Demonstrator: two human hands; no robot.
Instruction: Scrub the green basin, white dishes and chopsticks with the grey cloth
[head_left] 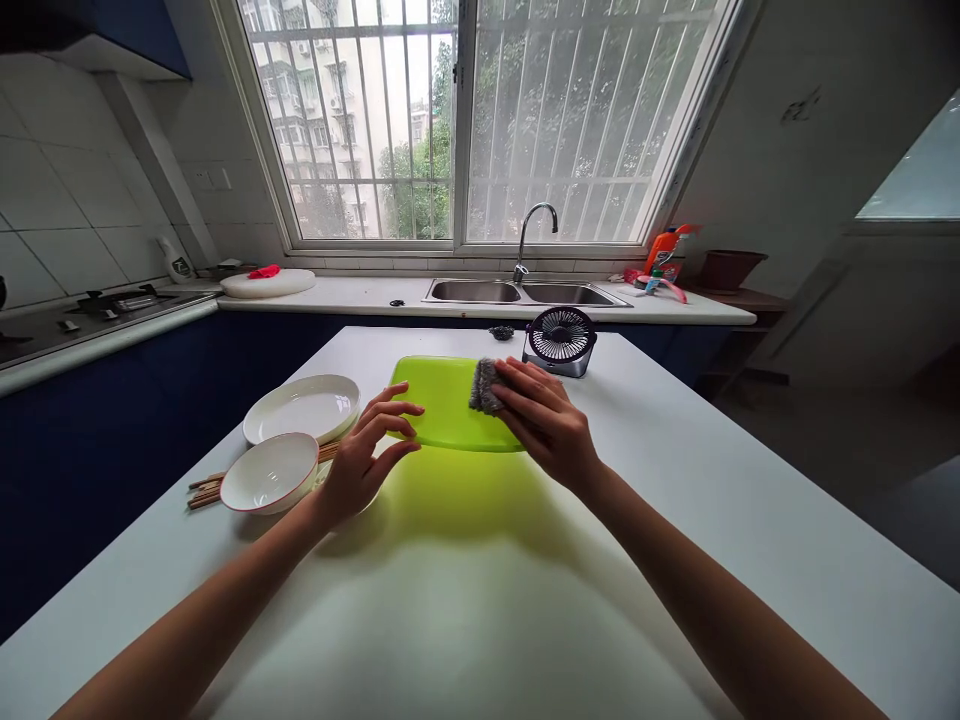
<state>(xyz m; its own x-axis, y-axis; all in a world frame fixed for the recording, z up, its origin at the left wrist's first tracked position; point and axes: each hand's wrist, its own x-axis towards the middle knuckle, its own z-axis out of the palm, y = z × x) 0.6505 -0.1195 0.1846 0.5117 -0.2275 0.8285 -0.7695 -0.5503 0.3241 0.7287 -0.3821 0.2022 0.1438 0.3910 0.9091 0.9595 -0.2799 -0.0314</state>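
A lime-green cutting board (442,402) is tilted up above the white table, and a green-tinted shadow falls below it. My left hand (369,455) grips its left edge, with the fingers over the face and the thumb at the lower edge. In my right hand (546,420) a folded grey cloth (485,387) is pressed flat against the right part of the board's face. The board's right end is hidden behind that hand. Close to the left hand are a white bowl (270,474), a white oval plate (301,410) and several wooden chopsticks (205,492).
A small black fan (561,338) stands at the table's (735,520) far side, beside a dark scouring ball (501,332). Beyond are a double sink (476,291) with a faucet (523,245), a round white board (268,284), a stove (90,315) and cleaning bottles (663,252).
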